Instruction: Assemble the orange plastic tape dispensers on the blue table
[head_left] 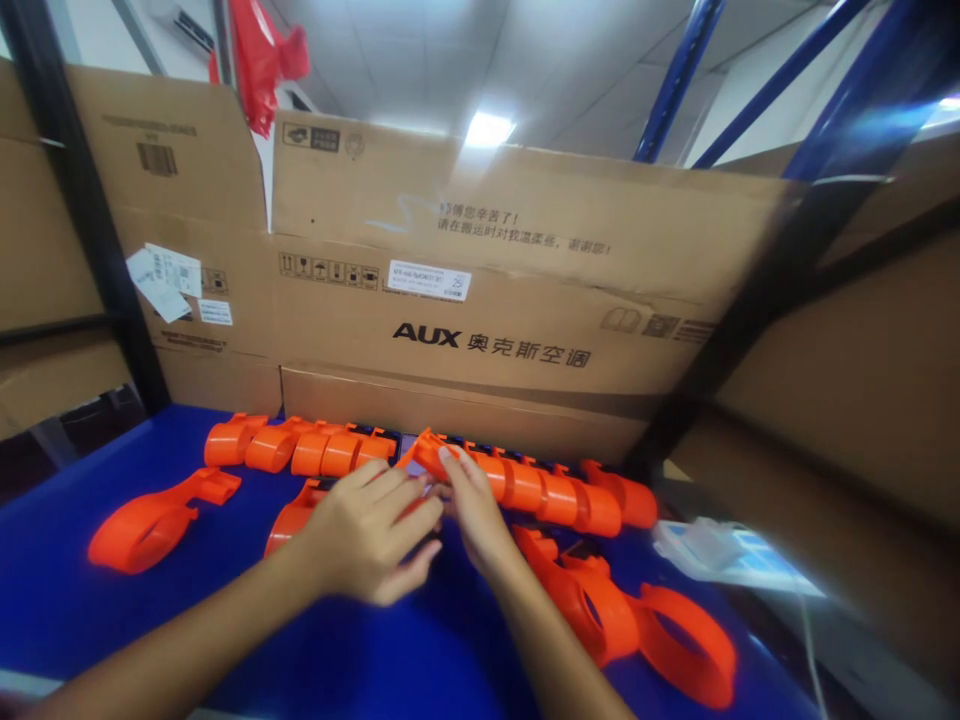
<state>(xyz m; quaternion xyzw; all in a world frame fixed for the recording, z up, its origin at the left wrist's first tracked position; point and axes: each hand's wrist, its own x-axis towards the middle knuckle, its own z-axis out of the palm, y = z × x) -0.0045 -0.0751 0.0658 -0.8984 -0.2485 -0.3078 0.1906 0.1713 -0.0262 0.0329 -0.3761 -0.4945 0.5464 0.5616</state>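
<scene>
Both my hands meet over the middle of the blue table. My right hand (474,505) pinches an orange plastic looped piece (429,452), thumb on its near face. My left hand (379,530) comes in from the left with its fingers curled against the lower part of the same piece. Orange shows between those fingers, but their tips are partly hidden. Just behind my left wrist lies another orange looped piece (289,520), half covered by the hand. A row of similar orange loops (341,452) runs behind my hands, continuing as more orange loops (559,497) to the right.
A single orange loop (142,530) lies at the left of the blue table (52,560). Several loops (686,640) lie front right. Printed cardboard (337,330) walls the back; dark metal posts (705,370) stand at the sides. A white power strip (720,550) sits beside the right edge.
</scene>
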